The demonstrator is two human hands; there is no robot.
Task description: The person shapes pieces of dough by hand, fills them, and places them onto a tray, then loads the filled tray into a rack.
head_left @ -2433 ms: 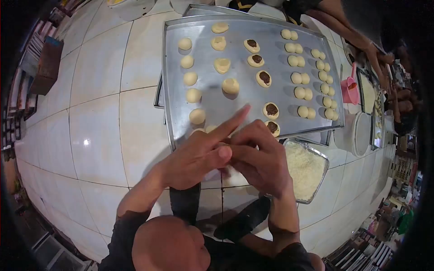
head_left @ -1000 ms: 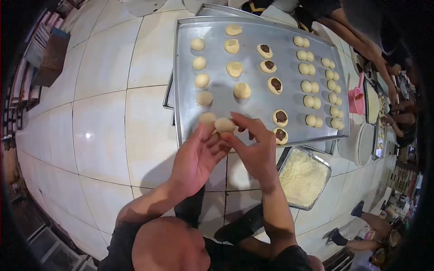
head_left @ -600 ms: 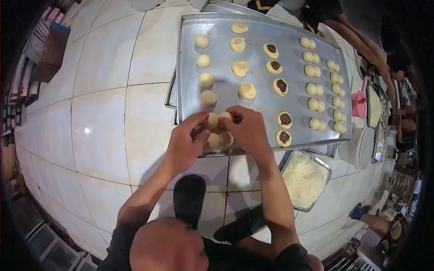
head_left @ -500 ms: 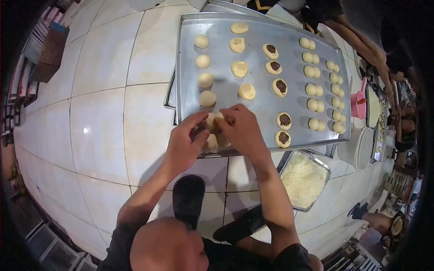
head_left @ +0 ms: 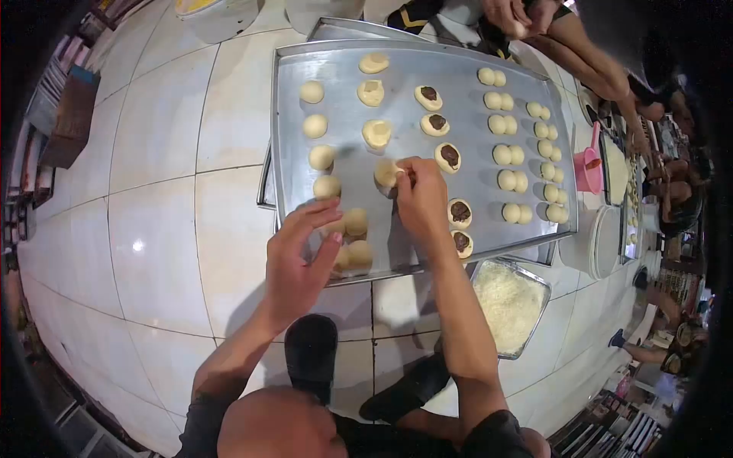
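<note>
A large metal baking tray (head_left: 359,191) lies on the white tiled floor, dotted with pale dough balls and dough cups, some filled with dark chocolate (head_left: 450,156). My right hand (head_left: 420,200) pinches a dough cup (head_left: 385,174) in the second column with its fingertips. My left hand (head_left: 296,259) hovers with spread fingers over the tray's near left corner, beside several plain dough balls (head_left: 356,223), holding nothing.
A small metal tin of grated cheese (head_left: 505,304) sits right of my right arm. A pink scoop (head_left: 590,166) and further trays lie to the right. Other people's arms (head_left: 580,46) reach in at the top right. My black shoe (head_left: 311,355) rests below the tray.
My hands set a dough ball down at the tray's near edge and parted. The right hand moved up to a dough cup; the left opened and stayed near the corner.
</note>
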